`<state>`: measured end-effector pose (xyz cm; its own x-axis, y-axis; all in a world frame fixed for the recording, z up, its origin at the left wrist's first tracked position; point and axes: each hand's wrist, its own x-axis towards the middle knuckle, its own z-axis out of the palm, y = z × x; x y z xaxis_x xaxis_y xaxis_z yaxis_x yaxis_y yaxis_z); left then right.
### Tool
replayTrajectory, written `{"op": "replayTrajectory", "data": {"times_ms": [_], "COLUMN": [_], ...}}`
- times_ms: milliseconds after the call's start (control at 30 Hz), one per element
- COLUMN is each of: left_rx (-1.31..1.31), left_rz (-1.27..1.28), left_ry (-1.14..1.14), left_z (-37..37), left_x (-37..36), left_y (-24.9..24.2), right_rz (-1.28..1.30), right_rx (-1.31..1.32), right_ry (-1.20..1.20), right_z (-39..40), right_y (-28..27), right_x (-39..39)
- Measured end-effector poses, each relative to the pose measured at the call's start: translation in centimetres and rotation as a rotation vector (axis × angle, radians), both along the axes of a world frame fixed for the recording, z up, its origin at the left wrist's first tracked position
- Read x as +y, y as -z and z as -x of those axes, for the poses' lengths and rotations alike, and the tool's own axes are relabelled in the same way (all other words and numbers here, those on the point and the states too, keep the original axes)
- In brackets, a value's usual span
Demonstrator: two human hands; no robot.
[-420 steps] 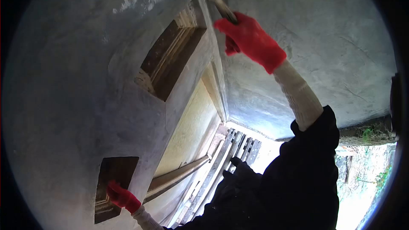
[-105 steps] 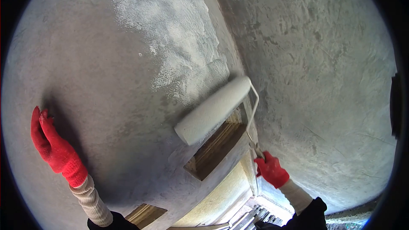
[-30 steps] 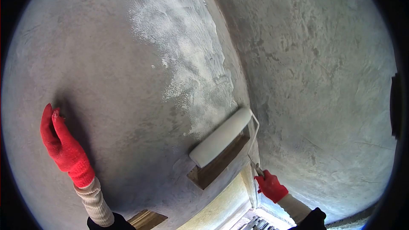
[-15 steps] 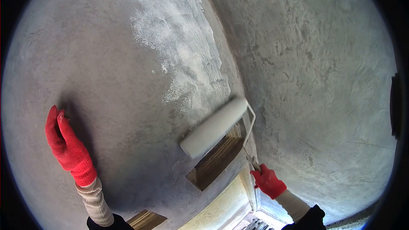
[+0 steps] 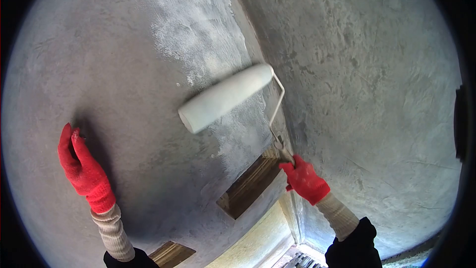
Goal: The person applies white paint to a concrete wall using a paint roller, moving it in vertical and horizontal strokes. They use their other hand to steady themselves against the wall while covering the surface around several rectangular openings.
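Note:
A paint roller (image 5: 225, 97) with a white sleeve lies across the wet white paint (image 5: 193, 25) on the grey plaster wall (image 5: 119, 69). My right hand (image 5: 306, 180), in a red glove, is closed round the roller's handle below its bent wire frame. At the left, my left hand (image 5: 87, 168), also red-gloved, is raised close to the wall with its fingers stretched and holds nothing. Whether it touches the wall is unclear.
An adjoining plaster surface (image 5: 377, 79) meets the wall at a corner edge on the right. Two recesses with wood-like insides show below, one (image 5: 250, 186) under the roller and one (image 5: 171, 254) at the bottom edge.
My right hand and the roller have moved up and to the left over the painted strip. Paint now shows lower down, near the recess. My left hand has shifted slightly right.

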<state>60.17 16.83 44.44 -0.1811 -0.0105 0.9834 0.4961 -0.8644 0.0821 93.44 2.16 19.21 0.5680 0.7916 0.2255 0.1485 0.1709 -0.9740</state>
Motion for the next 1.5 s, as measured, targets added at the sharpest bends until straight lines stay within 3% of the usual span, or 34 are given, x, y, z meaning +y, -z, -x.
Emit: {"op": "replayTrajectory", "data": {"times_ms": [33, 167, 300, 400, 533, 633, 767, 900, 967, 1000, 1067, 1167, 1300, 1367, 1400, 1467, 1500], "left_rx": [0.010, -0.012, -0.015, -0.018, -0.131, -0.092, 0.323, 0.674, 0.974, 0.974, 1.216, 1.120, 1.085, 0.665, 0.665, 0.616, 0.619], "left_rz": [0.002, 0.005, 0.017, -0.013, -0.073, -0.150, 0.058, 0.511, 0.498, 0.496, 1.010, 0.792, 0.756, 1.068, 1.063, 1.368, 1.371], "left_ry": [0.013, 0.099, 0.066, 0.085, 0.228, 0.264, 0.354, 0.516, 0.445, 0.442, 0.380, 0.475, 0.577, 1.033, 1.030, 1.145, 1.145], "left_z": [0.3, 0.2, 0.3, 0.2, -0.3, -0.8, -3.6, -7.4, -9.0, -10.0, -11.8, -14.9, -20.8, -23.6, -24.2, -24.9, -25.0], "left_x": [0.1, -0.1, -0.1, 0.0, -0.7, -2.5, -7.3, -10.4, -10.1, -10.4, -10.7, -8.3, -6.3, -6.3, -6.1, -5.9, -6.3], "left_y": [0.0, 0.0, -0.1, 0.0, 1.0, 3.1, 6.2, 9.5, 12.1, 12.5, 13.0, 15.0, 12.9, 11.8, 11.7, 11.9, 12.5], "right_rz": [-0.052, 0.206, 0.247, 0.167, -0.049, -0.110, -0.068, 0.071, 0.098, 0.146, 0.171, 0.071, -0.060, 0.014, 0.009, -0.030, -0.027], "right_rx": [-0.075, 0.086, 0.127, -0.015, -0.086, -0.072, -0.089, 0.048, 0.069, 0.083, 0.081, -0.007, -0.064, 0.027, 0.024, -0.075, -0.072], "right_ry": [-0.012, -0.020, -0.038, -0.044, -0.044, -0.006, -0.046, -0.102, -0.116, -0.101, -0.092, -0.122, -0.114, -0.092, -0.094, -0.123, -0.121], "right_z": [-0.1, 1.6, 2.0, 0.1, -1.0, -1.5, -1.4, -0.4, 0.3, 0.6, 0.7, -0.1, -0.9, -0.6, -0.7, -0.9, -0.9], "right_y": [1.2, 9.2, 9.1, 3.5, -8.0, -12.3, -10.5, 0.1, 3.4, 3.9, 3.2, -2.2, -9.6, -11.8, -11.4, -8.8, -7.8], "right_x": [-0.1, -2.0, -2.8, -2.1, -0.7, 1.8, 0.5, -1.5, -2.1, -2.5, -2.9, -2.6, -1.6, -2.1, -2.2, -2.9, -3.2]}}
